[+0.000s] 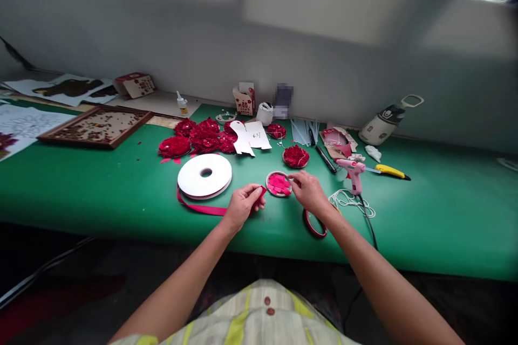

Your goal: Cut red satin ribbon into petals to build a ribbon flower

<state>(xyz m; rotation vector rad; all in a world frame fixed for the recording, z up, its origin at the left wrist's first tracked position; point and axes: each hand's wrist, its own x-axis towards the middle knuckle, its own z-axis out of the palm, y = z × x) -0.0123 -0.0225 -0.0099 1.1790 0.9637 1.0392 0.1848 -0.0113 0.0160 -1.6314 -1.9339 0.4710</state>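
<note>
- Left hand (242, 206) pinches ribbon (207, 209) end; best kept flat, untwisted
- Right hand (311, 191) at edge of round base (278, 195), can't tell if pinching; light touch avoids shifting

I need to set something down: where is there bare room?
The green table looks nearly bare left of the white spool, nearer than the wooden tray; and right of the black cord, nearer than the yellow cutter. Crowded: around the red flowers, and from the right hand to the glue gun.
</note>
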